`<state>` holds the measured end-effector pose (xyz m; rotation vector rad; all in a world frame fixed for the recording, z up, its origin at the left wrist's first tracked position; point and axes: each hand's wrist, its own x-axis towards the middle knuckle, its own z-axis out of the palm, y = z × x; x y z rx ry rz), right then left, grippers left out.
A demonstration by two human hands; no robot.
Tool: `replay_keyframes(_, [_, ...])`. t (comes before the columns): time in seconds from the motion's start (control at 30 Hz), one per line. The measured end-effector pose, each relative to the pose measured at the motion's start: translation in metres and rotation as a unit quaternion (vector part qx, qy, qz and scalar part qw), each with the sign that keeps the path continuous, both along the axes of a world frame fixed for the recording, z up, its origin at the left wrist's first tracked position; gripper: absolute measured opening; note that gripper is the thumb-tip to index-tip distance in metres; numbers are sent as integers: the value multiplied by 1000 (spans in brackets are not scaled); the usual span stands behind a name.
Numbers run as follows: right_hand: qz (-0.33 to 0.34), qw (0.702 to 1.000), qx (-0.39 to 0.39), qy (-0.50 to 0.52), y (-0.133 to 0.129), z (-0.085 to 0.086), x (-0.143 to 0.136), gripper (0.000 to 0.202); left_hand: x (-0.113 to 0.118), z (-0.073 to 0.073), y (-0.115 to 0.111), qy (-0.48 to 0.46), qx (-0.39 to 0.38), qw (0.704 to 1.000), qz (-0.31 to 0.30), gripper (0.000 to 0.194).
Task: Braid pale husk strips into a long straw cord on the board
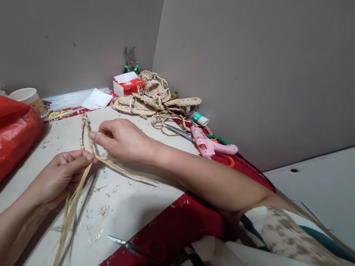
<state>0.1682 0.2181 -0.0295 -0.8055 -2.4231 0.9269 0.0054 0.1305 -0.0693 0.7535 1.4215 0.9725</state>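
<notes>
My left hand (pixel 67 169) pinches a braided straw cord (pixel 83 133) where the braid meets its loose strands. Pale loose strands (pixel 70 219) hang from under the left fingers toward the front, and another few strands (pixel 122 170) stretch out to the right over the board. Just above and to the right, my right hand (pixel 120 139) has its thumb and fingers closed beside the braid; whatever lies between the fingertips is too small to make out. The upper end of the braid rests on the white board (pixel 125 199).
A red plastic bag (pixel 0 142) and a cup (pixel 27 98) stand at the left. Bundles of braided cord (pixel 155 98), a red box (pixel 130 85) and a pink glue gun (pixel 210 144) lie at the back. Small scissors (pixel 123 243) lie near the front edge.
</notes>
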Motion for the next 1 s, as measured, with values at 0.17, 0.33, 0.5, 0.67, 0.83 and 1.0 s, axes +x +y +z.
replay_keyframes(0.17, [105, 939, -327, -27, 6, -27, -12, 40, 0, 0, 0, -8, 9, 1000, -19, 34])
replay_keyframes(0.33, [132, 913, -386, -13, 14, -40, -16, 34, 0, 0, 1, -6, 16, 999, -38, 32])
replay_keyframes(0.5, [189, 853, -486, -32, 28, -43, -14, 33, -3, -2, 2, 34, 29, 997, -64, 30])
replay_keyframes(0.67, [138, 833, -535, -18, 23, -41, -16, 34, -8, 3, 0, 127, 24, 989, -76, 32])
replay_keyframes(0.83, [55, 862, -504, -10, 13, -35, -20, 30, -14, 13, -5, 315, 66, 942, -96, 37])
replay_keyframes(1.0, [16, 856, -517, 23, -1, -35, -22, 30, 10, 13, -19, 542, 90, 823, -143, 39])
